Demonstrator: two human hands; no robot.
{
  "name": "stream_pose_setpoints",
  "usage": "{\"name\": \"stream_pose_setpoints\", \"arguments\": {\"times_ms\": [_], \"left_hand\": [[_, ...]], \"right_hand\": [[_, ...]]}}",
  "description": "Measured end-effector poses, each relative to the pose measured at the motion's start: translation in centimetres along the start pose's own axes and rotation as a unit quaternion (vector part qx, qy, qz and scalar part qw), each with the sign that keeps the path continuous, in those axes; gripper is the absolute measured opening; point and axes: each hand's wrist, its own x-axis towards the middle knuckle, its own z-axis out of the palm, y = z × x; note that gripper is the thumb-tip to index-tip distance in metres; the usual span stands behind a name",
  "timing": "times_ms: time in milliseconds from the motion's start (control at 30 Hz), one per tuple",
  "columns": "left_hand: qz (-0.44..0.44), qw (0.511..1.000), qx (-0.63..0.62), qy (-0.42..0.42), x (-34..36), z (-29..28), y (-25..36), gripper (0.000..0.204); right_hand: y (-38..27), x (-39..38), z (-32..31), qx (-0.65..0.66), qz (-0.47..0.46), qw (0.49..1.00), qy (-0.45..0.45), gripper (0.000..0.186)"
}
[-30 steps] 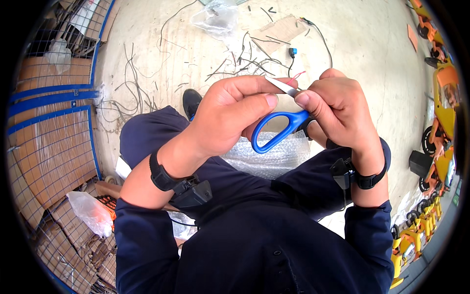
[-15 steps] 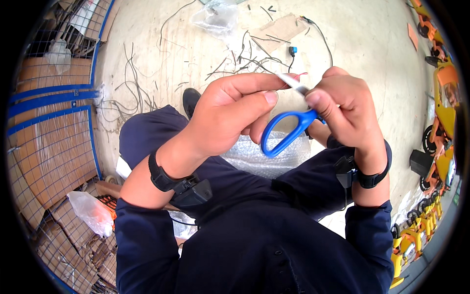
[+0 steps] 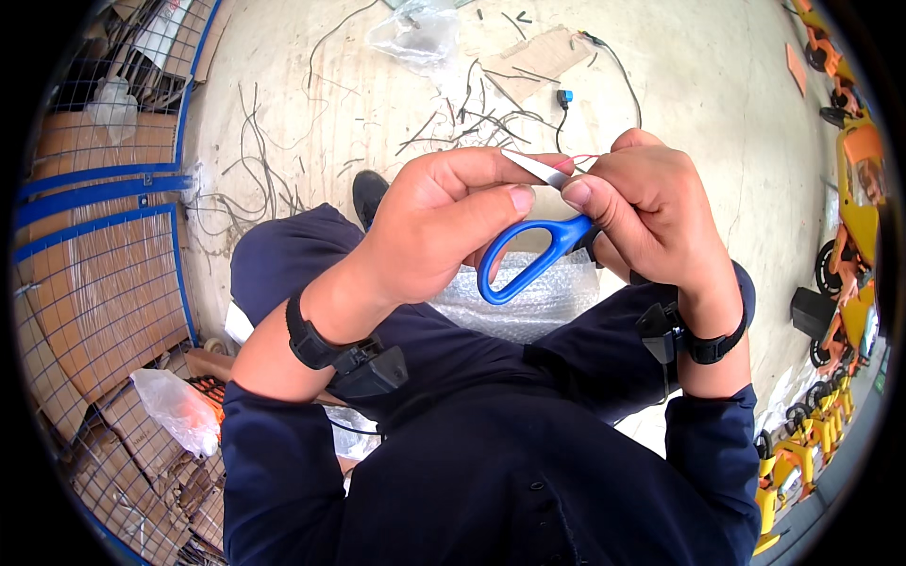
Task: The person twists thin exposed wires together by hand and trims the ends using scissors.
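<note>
My right hand (image 3: 651, 208) is closed around a pair of scissors (image 3: 533, 264) with blue handles; one loop hangs toward me. The pale blade points left and lies against the index finger of my left hand (image 3: 439, 212). That hand is closed, its thumb and fingers drawn together. A thin red wire (image 3: 587, 158) shows between the left index fingertip and the right hand, beside the blade. The fingers hide much of it. Beyond my hands lies a blue plug (image 3: 564, 97) on a black cable, which runs down toward the left fingertips.
Cut black cable pieces (image 3: 481, 118) litter the floor ahead, near flat cardboard (image 3: 543, 61) and a clear plastic bag (image 3: 415, 38). Bubble wrap (image 3: 519, 297) lies between my legs. A blue mesh cage (image 3: 104, 189) with cardboard stands left; yellow and orange wheeled items (image 3: 854, 208) line the right.
The scissors have shifted left and slightly toward me, the blade now lying across the left index finger. The right hand moved a little left with them. More of the red wire shows.
</note>
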Motion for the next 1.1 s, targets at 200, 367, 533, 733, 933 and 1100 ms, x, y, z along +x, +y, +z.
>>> {"name": "stream_pose_setpoints", "arguments": {"times_ms": [200,367,533,733,933,1100], "left_hand": [[0.058,0.992,0.109,0.027,-0.5,0.2,0.3,0.036],[0.052,0.998,0.035,0.023,-0.7,0.1,0.3,0.033],[0.055,0.996,0.058,0.040,-0.5,0.5,0.6,0.035],[0.043,0.996,0.058,0.051,0.1,0.7,1.0,0.033],[0.012,0.995,0.045,0.090,0.7,-0.6,0.0,0.031],[-0.017,0.990,0.050,0.133,0.6,-1.5,-0.5,0.031]], "right_hand": [[1.2,-0.3,-1.8,0.013,0.118,0.991,0.068,0.034],[5.5,-1.1,-3.6,0.149,0.254,0.941,0.164,0.041],[14.4,-0.8,-0.2,0.058,0.345,0.929,0.125,0.033],[29.8,-9.1,11.1,-0.123,0.375,0.912,-0.110,0.043],[33.8,-14.8,21.0,-0.125,0.559,0.796,-0.194,0.033],[34.5,-16.6,23.4,-0.089,0.516,0.817,-0.241,0.034]]}}
